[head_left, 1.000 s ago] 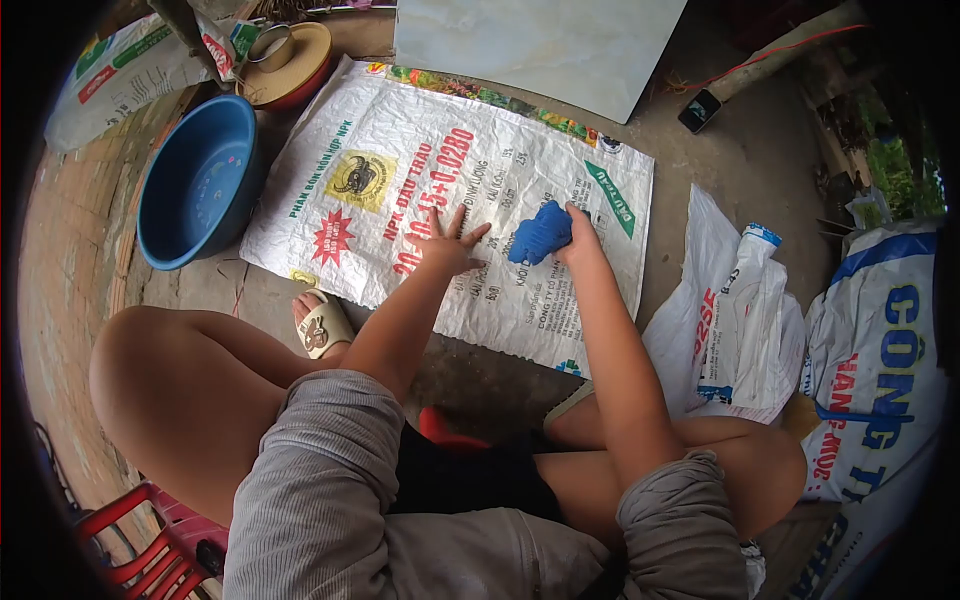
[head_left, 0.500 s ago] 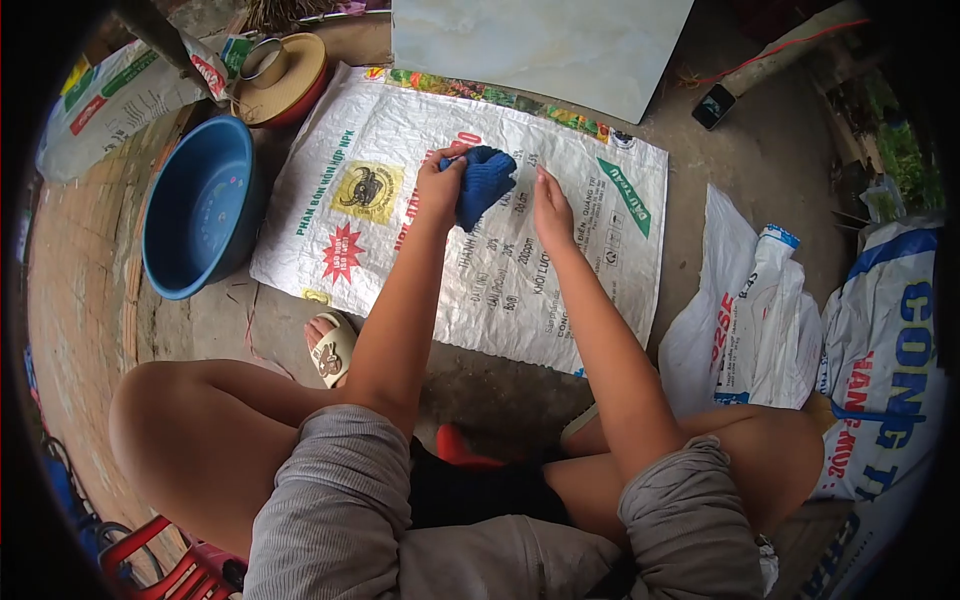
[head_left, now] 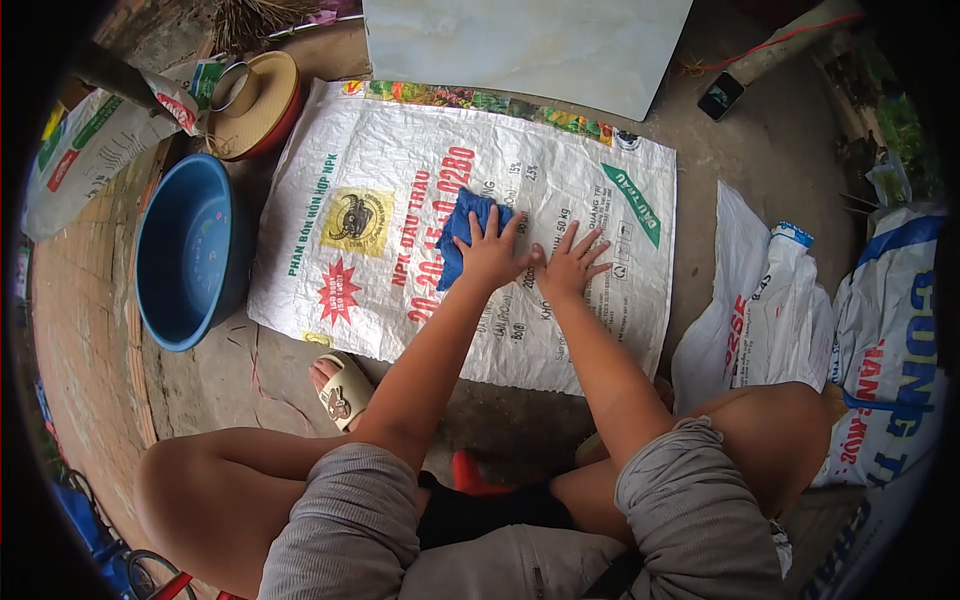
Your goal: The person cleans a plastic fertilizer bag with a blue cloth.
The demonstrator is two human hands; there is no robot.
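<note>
Spread on the ground before me lies a white printed fertilizer sack (head_left: 385, 290). A dark blue cloth (head_left: 462, 235), its knit look seen earlier, rests near the sack's middle. My left hand (head_left: 492, 255) presses on the cloth's right part, fingers spread and flat. To the right, my right hand (head_left: 572, 268) lies flat on the bare sack with its fingers apart. The two thumbs come close together between the hands. Part of the cloth is hidden under my left hand.
At left stands a blue basin (head_left: 190, 250), with a red tub (head_left: 255, 110) carrying a tan lid and metal ring behind it. A pale marbled board (head_left: 530, 50) borders the sack's far side. More sacks (head_left: 765, 300) lie at right, near a small black device (head_left: 720, 96).
The blue cloth was held up in my left hand; now it lies on the sack. Both hands have come down onto it and the sack, fingers spread.
</note>
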